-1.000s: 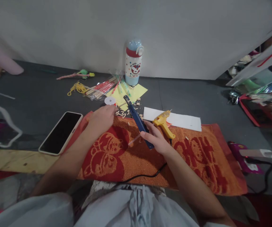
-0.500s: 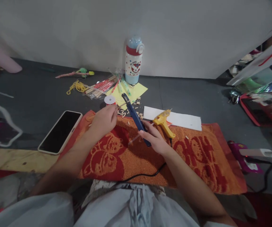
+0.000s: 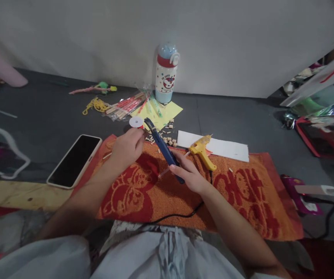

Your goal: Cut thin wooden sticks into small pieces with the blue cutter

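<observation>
Blue cutter (image 3: 162, 145) gripped in the right hand (image 3: 188, 174), head up over the far edge of the orange towel (image 3: 242, 193).

Left hand (image 3: 126, 148) closed in a pinch right at the cutter's head; what it pinches is too small to tell. Short wood bits (image 3: 167, 138) lie scattered just beyond, yellow glue gun (image 3: 202, 151) on the towel beside the right hand, phone (image 3: 74, 161) off to the left. Reads as a trimming step, piece offered to the blades. A squeeze calls for a steady pinch and fingertips clear of the blades.
</observation>
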A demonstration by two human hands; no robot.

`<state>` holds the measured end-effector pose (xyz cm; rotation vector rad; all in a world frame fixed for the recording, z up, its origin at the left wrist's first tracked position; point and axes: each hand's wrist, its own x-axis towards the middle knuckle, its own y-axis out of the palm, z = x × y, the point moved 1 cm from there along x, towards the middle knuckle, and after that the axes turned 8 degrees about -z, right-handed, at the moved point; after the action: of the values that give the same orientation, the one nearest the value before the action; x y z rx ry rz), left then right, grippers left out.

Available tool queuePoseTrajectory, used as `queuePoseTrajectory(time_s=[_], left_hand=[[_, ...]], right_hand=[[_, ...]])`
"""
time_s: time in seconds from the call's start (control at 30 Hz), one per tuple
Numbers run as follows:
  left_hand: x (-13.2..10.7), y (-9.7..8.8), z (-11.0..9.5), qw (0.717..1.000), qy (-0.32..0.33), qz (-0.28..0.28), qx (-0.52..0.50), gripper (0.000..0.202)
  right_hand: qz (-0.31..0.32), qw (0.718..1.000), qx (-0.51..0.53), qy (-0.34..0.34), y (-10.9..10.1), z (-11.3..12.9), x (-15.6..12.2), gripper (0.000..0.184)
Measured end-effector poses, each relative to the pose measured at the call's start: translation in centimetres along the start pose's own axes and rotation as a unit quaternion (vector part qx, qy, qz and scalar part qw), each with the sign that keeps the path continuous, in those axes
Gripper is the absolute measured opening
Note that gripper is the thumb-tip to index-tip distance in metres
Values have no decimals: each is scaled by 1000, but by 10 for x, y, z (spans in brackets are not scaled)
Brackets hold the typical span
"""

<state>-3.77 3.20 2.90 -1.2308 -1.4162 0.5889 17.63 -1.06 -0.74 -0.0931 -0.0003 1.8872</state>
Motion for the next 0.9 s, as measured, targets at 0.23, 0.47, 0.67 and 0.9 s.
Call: queuePoseTrajectory(time_s=[0.23, 0.47, 0.67, 0.9], left_hand=[[4, -5, 0, 998, -11, 14, -67, 21], [6, -6, 0, 987, -52, 33, -146, 25], [6, -4, 0, 978, -64, 48, -190, 32], [4, -4, 2, 966, -72, 86, -232, 39]], right_hand=[[12, 1000, 16, 0, 0, 4, -1, 60], [23, 999, 8, -23, -1, 6, -1, 62], [20, 999, -21, -35, -3, 5, -1, 63], [13, 1000, -14, -23, -3, 6, -2, 66]])
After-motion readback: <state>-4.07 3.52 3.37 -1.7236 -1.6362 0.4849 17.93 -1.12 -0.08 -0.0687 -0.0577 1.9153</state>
